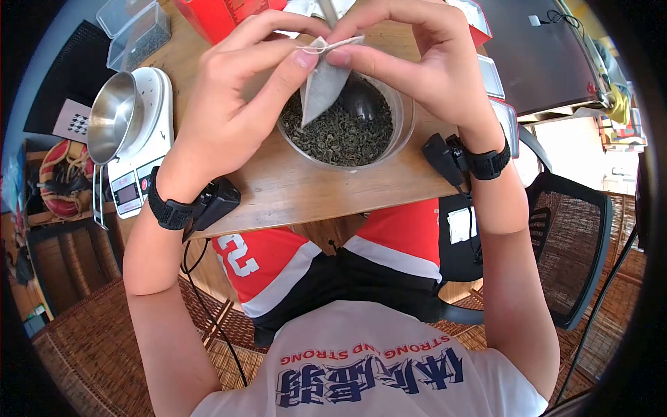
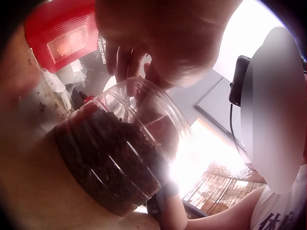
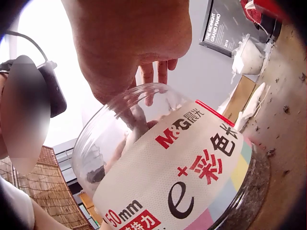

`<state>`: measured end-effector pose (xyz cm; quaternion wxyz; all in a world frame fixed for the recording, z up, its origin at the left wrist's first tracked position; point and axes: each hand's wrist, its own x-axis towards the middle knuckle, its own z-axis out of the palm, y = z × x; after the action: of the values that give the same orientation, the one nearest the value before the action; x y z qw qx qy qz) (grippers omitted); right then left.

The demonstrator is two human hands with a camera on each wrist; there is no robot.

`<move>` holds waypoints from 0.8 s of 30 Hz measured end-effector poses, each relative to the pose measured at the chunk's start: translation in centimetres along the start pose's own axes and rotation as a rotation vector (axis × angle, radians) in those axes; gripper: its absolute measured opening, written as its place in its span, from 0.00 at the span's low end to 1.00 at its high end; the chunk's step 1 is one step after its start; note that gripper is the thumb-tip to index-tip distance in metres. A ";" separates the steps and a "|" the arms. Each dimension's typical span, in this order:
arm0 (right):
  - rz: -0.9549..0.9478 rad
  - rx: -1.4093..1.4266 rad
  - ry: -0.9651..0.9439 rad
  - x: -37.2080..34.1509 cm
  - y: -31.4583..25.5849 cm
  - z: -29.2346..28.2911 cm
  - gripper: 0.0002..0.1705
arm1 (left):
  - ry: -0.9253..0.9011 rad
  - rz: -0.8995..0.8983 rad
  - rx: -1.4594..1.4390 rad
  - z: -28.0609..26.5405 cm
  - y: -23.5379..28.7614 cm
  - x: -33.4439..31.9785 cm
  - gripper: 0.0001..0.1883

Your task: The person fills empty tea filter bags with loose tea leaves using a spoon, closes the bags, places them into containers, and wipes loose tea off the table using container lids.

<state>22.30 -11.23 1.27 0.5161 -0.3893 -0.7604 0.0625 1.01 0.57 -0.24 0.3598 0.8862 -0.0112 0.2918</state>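
My left hand [image 1: 240,90] and right hand [image 1: 424,66] meet over a clear plastic tub [image 1: 345,168] of dried tea leaves [image 1: 340,144]. Thumbs and fingers of both pinch the top edge of a white mesh tea bag [image 1: 323,90], where a thin string [image 1: 316,49] shows. Its pointed lower corner hangs over the leaves. Behind the bag, a spoon with a dark round bowl [image 1: 361,97] rests in the tub. In the left wrist view the tub [image 2: 110,163] is dark with leaves; the right wrist view shows its printed label [image 3: 187,167]. My hands partly hide the bag there.
At the left stands a white kitchen scale [image 1: 165,104] bearing a metal pan [image 1: 111,118]. Behind it is a clear plastic box [image 1: 139,45], with a red box [image 1: 215,17] farther right. White bags [image 3: 249,55] and scattered leaf bits lie on the wooden table [image 1: 313,191].
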 end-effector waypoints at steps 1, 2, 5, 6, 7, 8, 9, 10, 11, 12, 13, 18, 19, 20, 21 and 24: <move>0.037 -0.015 0.004 0.0 -0.3 -0.1 0.13 | 0.049 -0.022 0.018 0.0 0.1 0.1 0.12; 0.075 -0.030 0.008 0.0 -0.7 -0.1 0.10 | 0.099 -0.044 0.036 0.0 0.2 0.1 0.09; 0.198 -0.161 -0.047 0.4 -2.3 -0.3 0.08 | 0.161 -0.004 0.124 0.0 0.3 0.3 0.06; 0.197 -0.161 -0.047 0.3 -1.6 -0.2 0.08 | 0.161 -0.004 0.125 0.0 0.3 0.2 0.06; 0.119 -0.080 -0.008 0.1 -0.3 0.0 0.08 | 0.182 -0.013 0.100 0.1 0.2 0.2 0.06; 0.041 0.000 0.030 0.0 0.3 0.1 0.08 | 0.202 -0.022 0.075 0.2 0.2 0.2 0.06; 0.041 0.000 0.030 0.1 -0.1 -0.1 0.08 | 0.203 -0.022 0.075 0.1 0.2 0.1 0.06; 0.072 -0.096 -0.009 0.3 -1.0 -0.4 0.08 | 0.203 -0.029 0.053 -0.1 0.1 0.0 0.06; 0.101 -0.193 -0.048 0.5 -1.6 -0.5 0.08 | 0.204 -0.035 0.031 -0.2 0.1 0.0 0.07; 0.099 -0.195 -0.048 0.7 -1.8 -0.6 0.08 | 0.205 -0.032 0.032 -0.3 0.1 0.1 0.07; 0.050 -0.243 -0.086 0.8 -1.9 -0.6 0.08 | 0.196 -0.002 0.011 -0.2 0.1 0.1 0.07; 0.100 -0.319 -0.068 0.9 -2.3 -0.4 0.09 | 0.142 -0.100 -0.132 0.1 0.2 -0.2 0.08; 0.116 -0.259 -0.058 0.8 -1.9 -0.5 0.10 | 0.148 -0.097 -0.124 0.1 0.2 -0.2 0.09; 0.131 -0.199 -0.048 0.7 -1.8 -0.5 0.11 | 0.154 -0.095 -0.115 0.1 0.2 -0.2 0.09; 0.132 -0.199 -0.048 0.7 -1.8 -0.5 0.11 | 0.154 -0.094 -0.115 0.1 0.3 -0.2 0.09; 0.092 -0.233 -0.063 0.6 -1.6 -0.3 0.12 | 0.161 -0.095 -0.105 0.1 0.5 -0.1 0.09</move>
<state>21.62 -12.00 2.63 0.4399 -0.4789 -0.7597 0.0092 0.87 0.14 -0.07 0.4188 0.8394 0.0447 0.3435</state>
